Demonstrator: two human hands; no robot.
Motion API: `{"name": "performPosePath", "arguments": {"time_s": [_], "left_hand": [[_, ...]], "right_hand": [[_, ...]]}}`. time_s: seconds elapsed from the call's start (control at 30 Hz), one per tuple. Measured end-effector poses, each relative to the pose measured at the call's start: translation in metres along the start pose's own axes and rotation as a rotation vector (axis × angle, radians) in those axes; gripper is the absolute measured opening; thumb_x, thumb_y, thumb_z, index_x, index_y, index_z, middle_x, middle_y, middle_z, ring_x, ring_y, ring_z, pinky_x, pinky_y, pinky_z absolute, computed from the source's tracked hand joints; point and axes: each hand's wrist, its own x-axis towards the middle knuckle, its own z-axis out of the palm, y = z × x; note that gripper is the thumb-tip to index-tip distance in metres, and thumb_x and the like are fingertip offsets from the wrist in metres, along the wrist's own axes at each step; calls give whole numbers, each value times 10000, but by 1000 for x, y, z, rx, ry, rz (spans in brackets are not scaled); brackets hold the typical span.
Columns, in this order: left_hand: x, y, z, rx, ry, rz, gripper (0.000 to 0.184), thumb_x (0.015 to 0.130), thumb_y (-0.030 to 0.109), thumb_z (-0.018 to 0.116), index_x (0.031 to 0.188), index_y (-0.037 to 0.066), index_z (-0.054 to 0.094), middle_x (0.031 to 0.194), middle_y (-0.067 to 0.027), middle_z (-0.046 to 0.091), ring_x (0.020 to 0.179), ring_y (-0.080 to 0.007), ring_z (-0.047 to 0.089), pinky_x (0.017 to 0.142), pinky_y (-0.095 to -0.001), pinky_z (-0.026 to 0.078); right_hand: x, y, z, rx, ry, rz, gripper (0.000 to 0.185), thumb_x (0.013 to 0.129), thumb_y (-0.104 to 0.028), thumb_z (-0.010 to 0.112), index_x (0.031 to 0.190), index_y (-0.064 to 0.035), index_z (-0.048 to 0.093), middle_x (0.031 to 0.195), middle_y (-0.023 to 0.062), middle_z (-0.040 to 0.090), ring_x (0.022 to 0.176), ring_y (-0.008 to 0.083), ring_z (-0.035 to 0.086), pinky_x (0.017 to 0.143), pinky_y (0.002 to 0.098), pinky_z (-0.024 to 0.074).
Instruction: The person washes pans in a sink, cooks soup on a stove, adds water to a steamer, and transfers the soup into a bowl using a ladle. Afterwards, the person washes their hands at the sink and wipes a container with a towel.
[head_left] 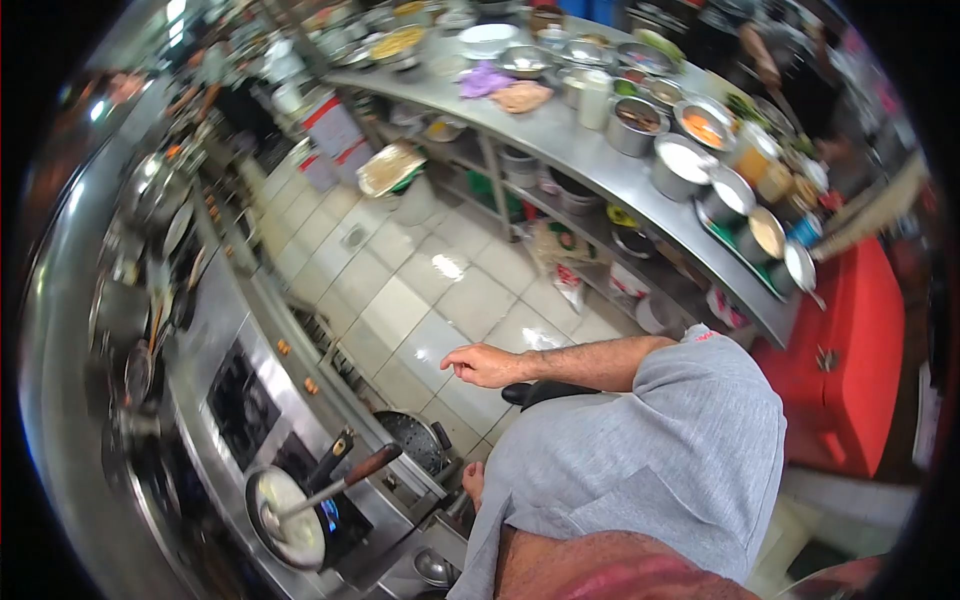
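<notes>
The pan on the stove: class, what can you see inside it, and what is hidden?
Inside the pan is a whitish mixture with a brown-handled utensil reaching into it. What lies directly beneath them is covered.

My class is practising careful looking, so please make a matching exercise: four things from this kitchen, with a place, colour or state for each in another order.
Things
1. Right hand
2. Shirt
3. Brown-handled utensil
4. Purple bundle

Places, colours, states
A. Resting in a pan
B. On the metal counter
C. Grey
D. Empty, above the floor tiles

Pairs: 1-D, 2-C, 3-A, 4-B
</notes>
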Motion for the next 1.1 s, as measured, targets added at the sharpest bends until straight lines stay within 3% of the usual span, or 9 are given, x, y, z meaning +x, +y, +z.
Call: {"name": "performPosePath", "arguments": {"time_s": [0.17, 0.27, 0.4, 0.77, 0.87, 0.93, 1.03, 1.1], "left_hand": [[15, 5, 5, 281, -101, -57, 274, 772, 214, 639, 939, 0, 600, 854, -87, 629, 790, -177, 575, 733, -305, 454], [23, 16, 7, 333, -123, -94, 281, 771, 218, 637, 945, 0, 600, 856, -89, 630, 794, -181, 576, 736, -309, 453], [38, 41, 20, 381, -140, -110, 291, 770, 224, 635, 954, 1, 599, 860, -92, 630, 799, -186, 577, 741, -313, 451], [92, 136, 103, 437, -99, -104, 318, 768, 240, 627, 976, 3, 596, 870, -101, 632, 814, -200, 580, 753, -324, 447], [105, 165, 122, 439, -76, -84, 325, 767, 245, 626, 982, 3, 596, 872, -103, 633, 818, -204, 580, 757, -328, 446], [113, 186, 131, 433, -39, -79, 330, 766, 247, 624, 987, 4, 595, 874, -104, 633, 821, -207, 581, 759, -330, 445], [115, 219, 134, 463, 57, -95, 337, 766, 252, 622, 993, 4, 595, 877, -106, 634, 825, -211, 582, 763, -333, 444], [121, 233, 131, 469, 112, -145, 342, 765, 255, 621, 997, 4, 594, 879, -108, 634, 828, -213, 582, 765, -335, 443]], "right_hand": [[-42, 15, -28, -47, 166, 134, 303, 755, -51, 476, 1048, -7, 539, 828, 130, 559, 751, 258, 547, 693, 362, 443], [-51, 38, -46, -143, 312, 77, 301, 759, -54, 475, 1049, -6, 539, 829, 136, 566, 748, 254, 552, 689, 358, 445], [-41, 49, -80, -65, 292, 167, 279, 796, -79, 466, 1059, -17, 534, 876, 138, 562, 765, 238, 550, 686, 344, 446], [1, 76, -228, -86, 250, 134, 304, 775, -70, 471, 1066, -3, 532, 816, 120, 558, 733, 228, 540, 676, 343, 441], [8, 95, -259, -155, 335, 50, 292, 778, -74, 477, 1054, -7, 543, 815, 117, 562, 739, 214, 542, 680, 332, 443], [12, 102, -277, -132, 428, 98, 277, 756, -70, 455, 998, 1, 567, 872, 162, 594, 797, 276, 572, 736, 360, 451], [24, 108, -299, -143, 467, 198, 270, 763, -66, 455, 998, -8, 574, 889, 169, 593, 822, 275, 574, 737, 356, 453], [44, 128, -311, -227, 529, 156, 264, 761, -74, 472, 994, -15, 581, 877, 164, 587, 812, 273, 572, 732, 355, 454]]}}
